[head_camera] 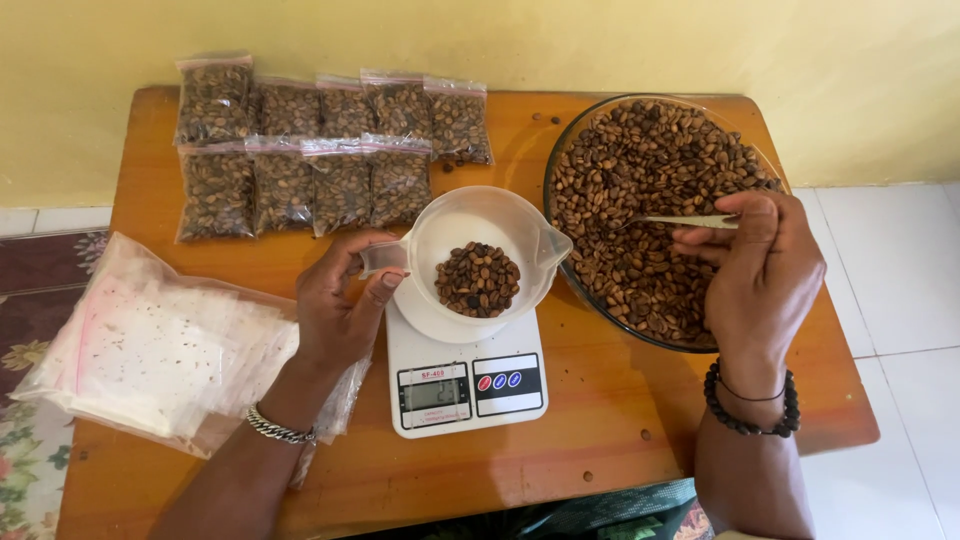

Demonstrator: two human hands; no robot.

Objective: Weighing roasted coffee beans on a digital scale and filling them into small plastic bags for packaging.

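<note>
Head cam: right hand (762,275) has its fingers pinched on a thin spoon (690,221), long axis pointing left over the glass bowl of coffee beans (650,215). The white measuring cup (480,255) on the scale (465,385) lies just left of the spoon tip. Left hand (340,305) is nearer, fingers gripping the cup's handle

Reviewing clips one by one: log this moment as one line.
left hand: holds cup handle | right hand: spoon in bean bowl | cup on scale
</note>
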